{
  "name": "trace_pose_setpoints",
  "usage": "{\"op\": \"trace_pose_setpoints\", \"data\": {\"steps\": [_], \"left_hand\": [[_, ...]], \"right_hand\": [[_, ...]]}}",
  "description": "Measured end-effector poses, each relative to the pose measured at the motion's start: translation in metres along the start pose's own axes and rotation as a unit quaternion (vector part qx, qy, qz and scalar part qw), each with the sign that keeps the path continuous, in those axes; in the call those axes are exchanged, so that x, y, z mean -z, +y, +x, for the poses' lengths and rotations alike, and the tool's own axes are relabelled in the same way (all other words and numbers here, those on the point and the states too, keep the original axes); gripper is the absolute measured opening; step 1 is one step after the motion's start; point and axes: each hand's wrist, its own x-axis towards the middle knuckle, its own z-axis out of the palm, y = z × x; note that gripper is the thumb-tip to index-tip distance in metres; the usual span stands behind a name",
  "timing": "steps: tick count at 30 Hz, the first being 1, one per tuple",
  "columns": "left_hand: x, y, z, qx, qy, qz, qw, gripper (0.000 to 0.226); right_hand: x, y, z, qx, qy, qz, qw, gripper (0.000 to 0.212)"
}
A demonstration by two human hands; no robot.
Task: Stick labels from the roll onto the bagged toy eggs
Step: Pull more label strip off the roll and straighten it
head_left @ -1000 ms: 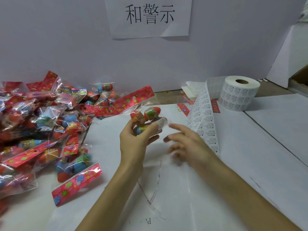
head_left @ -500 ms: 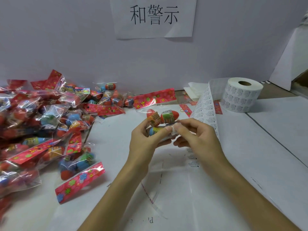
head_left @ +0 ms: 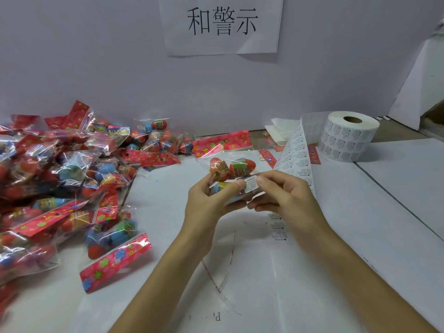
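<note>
Head view only. Grasps a clear bag of toy eggs [head_left: 230, 168] in the left grip [head_left: 206, 200] at the centre of the frame, above the white worktop [head_left: 360, 224]; fingers curled beneath, thumb on the near face. Clamps the same bag from the 3 o'clock side with the right grip [head_left: 283, 195], fingers curled under it, thumb pinning a small white label [head_left: 251, 185] printed WARNING against the plastic. Both thumb tips touching that label, one at each end. Inside the bag: two red eggs side by side at 12 o'clock, a blue and yellow one below, partly hidden by the left thumb. At 2 o'clock, well apart from the grips: label roll [head_left: 348, 138], standing on end, core facing up. Trailing from it toward the centre: a loose label strip [head_left: 296, 155], passing behind the right grip. At 9 o'clock: a heap of bagged eggs [head_left: 60, 176] with red flowered headers, spreading to 7 o'clock. At 12 o'clock, on the wall: a paper sign [head_left: 221, 22] with three black characters.
</note>
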Motion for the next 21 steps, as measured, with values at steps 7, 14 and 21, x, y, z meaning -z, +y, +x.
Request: {"op": "trace_pose_setpoints", "data": {"steps": [7, 14, 21], "left_hand": [[0.0007, 0.0028, 0.0014, 0.011, 0.005, -0.022, 1.000, 0.036], [0.0009, 0.0014, 0.0009, -0.001, 0.001, -0.011, 1.000, 0.031], [0.0012, 0.0020, 0.0009, 0.000, 0.001, -0.020, 1.000, 0.021]], "right_hand": [[-0.0016, 0.0017, -0.0006, 0.027, 0.001, -0.044, 0.999, 0.020], [-0.0024, 0.0000, -0.0025, 0.047, -0.001, -0.050, 0.998, 0.017], [-0.0033, 0.0028, -0.0035, 0.059, -0.029, -0.073, 0.995, 0.034]]}}
